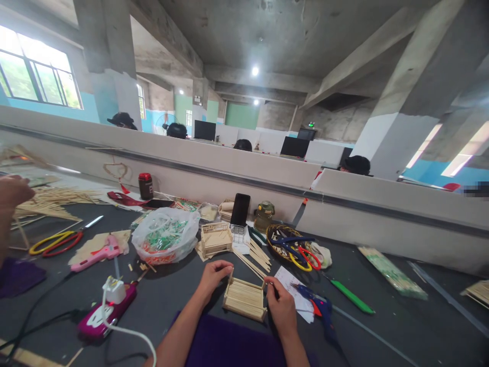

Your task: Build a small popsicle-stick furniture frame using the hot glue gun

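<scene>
In the head view, a small open frame of pale wooden sticks (pixel 244 299) stands on the dark table in front of me, with a slatted floor and short uprights at its corners. My left hand (pixel 214 279) is closed at its back left corner, fingertips pinching an upright there. At the back right corner my right hand (pixel 281 302) closes on the other upright. Beyond them sits a similar stick box (pixel 216 239). Right of my right hand, a blue glue gun (pixel 317 303) lies over white paper (pixel 294 293).
A plastic bag of green-wrapped pieces (pixel 166 235), a pink glue gun (pixel 101 253) and a magenta power strip (pixel 109 311) lie left. A propped phone (pixel 240 209), a basket with scissors (pixel 290 243) and a green cutter (pixel 352 296) stand beyond and right. Another person's hand (pixel 15 191) shows far left.
</scene>
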Demonstrator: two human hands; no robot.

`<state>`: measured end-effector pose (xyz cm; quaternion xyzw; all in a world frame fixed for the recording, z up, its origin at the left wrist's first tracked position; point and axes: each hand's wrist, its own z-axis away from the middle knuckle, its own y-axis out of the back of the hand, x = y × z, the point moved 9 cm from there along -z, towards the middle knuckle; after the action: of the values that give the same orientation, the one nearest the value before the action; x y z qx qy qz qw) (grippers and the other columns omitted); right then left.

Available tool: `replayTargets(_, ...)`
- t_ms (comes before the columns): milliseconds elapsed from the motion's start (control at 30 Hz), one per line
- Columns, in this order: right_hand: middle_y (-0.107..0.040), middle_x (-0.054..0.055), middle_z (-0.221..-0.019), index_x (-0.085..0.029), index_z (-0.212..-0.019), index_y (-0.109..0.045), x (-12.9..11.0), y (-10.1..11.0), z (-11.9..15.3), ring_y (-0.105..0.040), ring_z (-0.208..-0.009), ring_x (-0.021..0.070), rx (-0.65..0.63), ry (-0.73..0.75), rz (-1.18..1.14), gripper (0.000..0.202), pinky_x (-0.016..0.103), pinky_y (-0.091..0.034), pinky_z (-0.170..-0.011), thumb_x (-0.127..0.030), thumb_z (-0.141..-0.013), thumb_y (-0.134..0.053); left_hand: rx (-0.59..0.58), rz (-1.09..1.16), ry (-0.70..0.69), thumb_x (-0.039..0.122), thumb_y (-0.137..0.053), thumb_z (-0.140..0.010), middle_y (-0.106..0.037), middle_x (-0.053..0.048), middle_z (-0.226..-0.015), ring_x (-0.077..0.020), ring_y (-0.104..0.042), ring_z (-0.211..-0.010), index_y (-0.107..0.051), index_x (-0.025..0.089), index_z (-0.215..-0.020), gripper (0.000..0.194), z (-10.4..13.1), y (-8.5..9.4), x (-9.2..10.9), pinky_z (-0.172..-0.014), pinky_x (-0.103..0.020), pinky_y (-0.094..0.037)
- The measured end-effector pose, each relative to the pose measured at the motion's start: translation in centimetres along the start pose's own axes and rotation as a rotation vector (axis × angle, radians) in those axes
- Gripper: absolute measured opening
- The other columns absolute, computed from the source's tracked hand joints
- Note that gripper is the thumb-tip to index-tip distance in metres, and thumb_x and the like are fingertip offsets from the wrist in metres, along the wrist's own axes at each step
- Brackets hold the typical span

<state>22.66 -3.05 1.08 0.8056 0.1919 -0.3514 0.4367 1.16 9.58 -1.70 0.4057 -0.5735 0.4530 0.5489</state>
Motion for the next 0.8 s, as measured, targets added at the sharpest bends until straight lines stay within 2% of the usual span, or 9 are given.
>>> replayTargets(500, -0.071, 0.003, -0.079, -0.021, -0.096, -0.068, -0.4, 0.32, 0.05, -0.065, -0.067, 0.0169, 0.03, 0.017, 0.018, 0.033, 0.022, -0.048, -0.062, -0.036, -0.086, -0.041, -0.025, 0.016, -0.018, 0.041, -0.077, -0.059, -0.066, -0.004, -0.066, -0.0111, -0.049, -0.058, -0.075, 0.013, -0.076, 0.033, -0.14, -0.08, -0.1, -0.056, -0.022, -0.035)
replayTargets(800, -0.071, 0.004, -0.081, -0.021, -0.096, -0.068, -0.61, 0.34, 0.06, -0.065, -0.07, 0.0171, 0.017, 0.009, 0.01, 0.033, 0.022, -0.048, -0.064, -0.037, -0.086, -0.041, -0.014, 0.019, -0.008, 0.045, -0.077, -0.056, -0.068, -0.006, -0.068, -0.0125, -0.052, -0.059, -0.075, 0.012, -0.075, 0.038, -0.09, -0.03, -0.07, -0.056, -0.023, -0.037)
